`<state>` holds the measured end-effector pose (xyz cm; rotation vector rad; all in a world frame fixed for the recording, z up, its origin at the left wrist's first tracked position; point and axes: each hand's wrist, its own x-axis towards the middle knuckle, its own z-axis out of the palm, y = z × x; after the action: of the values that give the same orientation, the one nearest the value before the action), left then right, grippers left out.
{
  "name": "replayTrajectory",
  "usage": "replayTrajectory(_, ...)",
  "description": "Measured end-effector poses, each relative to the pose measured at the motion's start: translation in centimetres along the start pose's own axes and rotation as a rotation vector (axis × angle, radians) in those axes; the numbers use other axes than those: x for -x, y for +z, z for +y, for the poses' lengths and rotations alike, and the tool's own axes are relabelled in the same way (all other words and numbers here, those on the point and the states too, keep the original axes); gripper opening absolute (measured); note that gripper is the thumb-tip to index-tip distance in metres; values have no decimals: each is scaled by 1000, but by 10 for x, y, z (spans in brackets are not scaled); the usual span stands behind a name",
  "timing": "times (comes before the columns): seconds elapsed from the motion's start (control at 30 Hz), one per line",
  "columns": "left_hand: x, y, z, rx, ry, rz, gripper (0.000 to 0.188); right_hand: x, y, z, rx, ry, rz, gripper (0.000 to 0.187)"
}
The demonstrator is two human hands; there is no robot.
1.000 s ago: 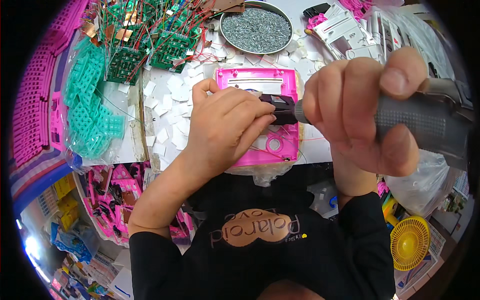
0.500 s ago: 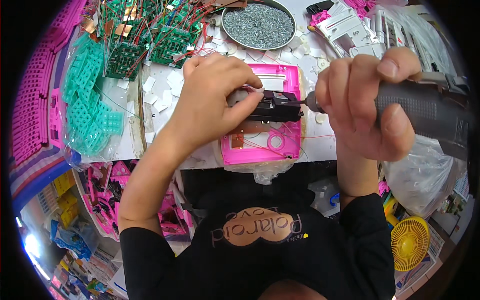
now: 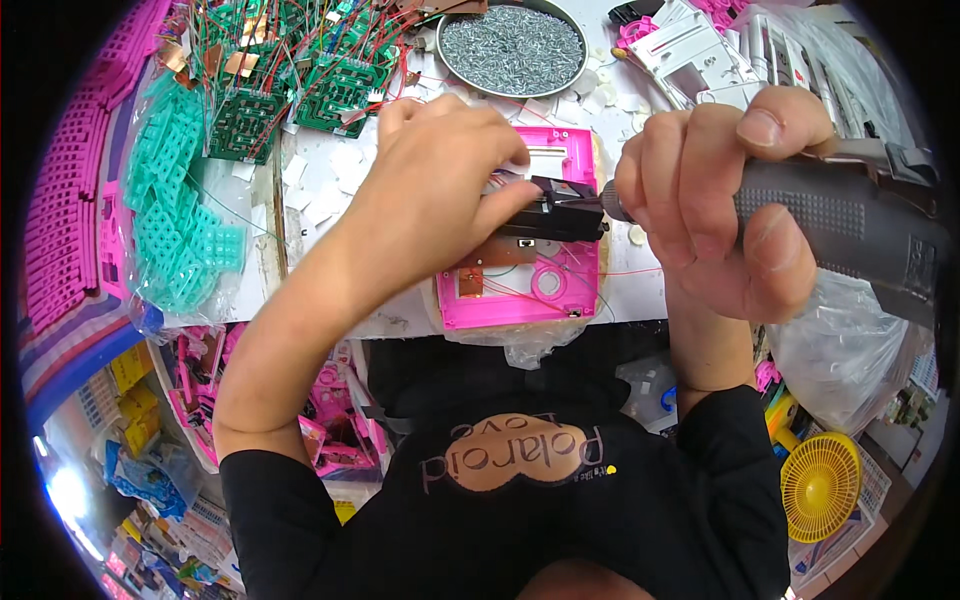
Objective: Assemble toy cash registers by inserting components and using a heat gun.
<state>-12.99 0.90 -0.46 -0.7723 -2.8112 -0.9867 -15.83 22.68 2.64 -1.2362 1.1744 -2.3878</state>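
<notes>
My left hand (image 3: 440, 180) grips a black plastic part (image 3: 565, 212), its thumb and fingers closed round the left end. The part lies over a pink plastic casing (image 3: 470, 312) in front of me. My right hand (image 3: 715, 205) is wrapped round a dark grey electric screwdriver (image 3: 840, 210), held level with its nose toward the left. The tool's tip reaches into the right end of the black part. A brown circuit board (image 3: 490, 252) and thin red wires lie in the casing. The left palm hides much of the black part.
At the back stands a round metal tray (image 3: 512, 50) of screws. Wired green circuit boards (image 3: 245, 125) and bagged teal plastic pieces (image 3: 180, 220) lie at left. White plastic casings (image 3: 690, 55) are at back right. Below the table sit a box of pink parts (image 3: 335, 415) and a yellow basket (image 3: 820, 487).
The screwdriver has moved slightly left, its tip deeper in the black part. My left hand has shifted a little, and its elbow has swung outward to the left.
</notes>
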Motion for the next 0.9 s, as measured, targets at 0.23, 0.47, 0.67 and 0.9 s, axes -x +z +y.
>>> replayTrajectory(0.23, 51, 26, 18, -133, -26, 196, 51, -4, 2, 9, 60, -12, -27, 42)
replayTrajectory(0.47, 54, 32, 7, -58, 16, 187, 49, -20, 3, 7, 167, 39, -173, 43)
replayTrajectory(0.67, 55, 32, 7, -40, 19, 198, 48, -14, 5, 18, 162, 61, -129, 47)
replayTrajectory(0.9, 55, 35, 7, -26, 24, 219, 50, -15, 9, 24, 168, 86, -122, 56)
